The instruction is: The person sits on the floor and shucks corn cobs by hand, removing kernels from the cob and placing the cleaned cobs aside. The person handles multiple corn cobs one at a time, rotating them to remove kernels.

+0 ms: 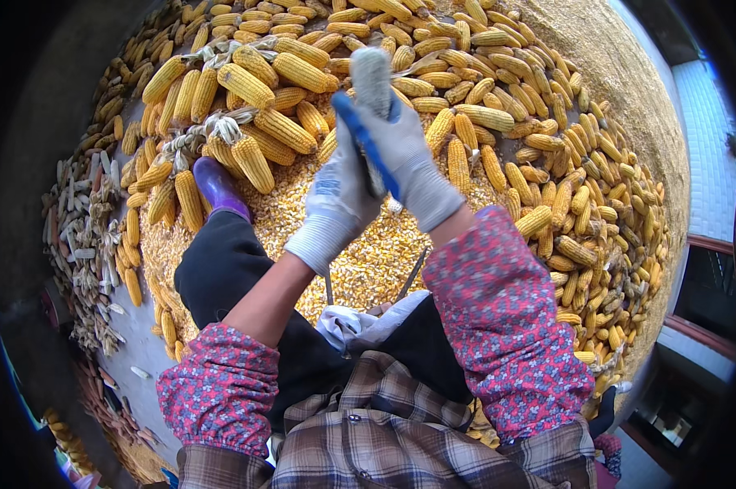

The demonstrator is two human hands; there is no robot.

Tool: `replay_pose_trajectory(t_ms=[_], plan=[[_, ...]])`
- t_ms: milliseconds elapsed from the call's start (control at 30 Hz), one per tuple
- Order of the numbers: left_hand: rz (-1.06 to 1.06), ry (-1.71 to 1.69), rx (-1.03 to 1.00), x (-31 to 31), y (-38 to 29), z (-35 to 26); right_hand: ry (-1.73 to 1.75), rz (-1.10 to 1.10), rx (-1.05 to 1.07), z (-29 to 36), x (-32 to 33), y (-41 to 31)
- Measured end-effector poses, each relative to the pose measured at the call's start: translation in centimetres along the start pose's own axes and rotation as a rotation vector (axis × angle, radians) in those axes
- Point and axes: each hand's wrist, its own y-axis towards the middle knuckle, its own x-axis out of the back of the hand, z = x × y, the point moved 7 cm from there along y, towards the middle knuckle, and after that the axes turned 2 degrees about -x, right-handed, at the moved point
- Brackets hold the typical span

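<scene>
Both hands wear grey knit work gloves with blue coated palms. My left hand (340, 186) and my right hand (407, 150) press together over the heap, closed around a pale, blurred, rod-shaped thing that looks like a stripped corncob (371, 79). Its rounded end sticks out beyond the fingers; most of its length is hidden between the palms. Below the hands lies a pile of loose corn kernels (368, 269). Whole yellow corn ears (245, 85) surround it, some tied in bunches by their husks (224, 128).
A purple boot (221, 186) stands among ears at the left. Stripped cobs and husks (86, 232) lie farther left on grey floor (138, 342). White cloth (355, 324) sits between the knees. More ears (588, 244) spread right. Part of another person (606, 446) shows lower right.
</scene>
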Motion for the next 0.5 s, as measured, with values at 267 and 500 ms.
replay_pose_trajectory(t_ms=[267,500], plan=[[0.178,-0.927,0.329,0.4,-0.3,0.7,-0.004,-0.078,0.02,0.2,3.8,1.9],[0.147,-1.151,0.473,0.1,-1.3,-0.1,0.093,0.079,-0.096,-0.5,3.9,2.0]])
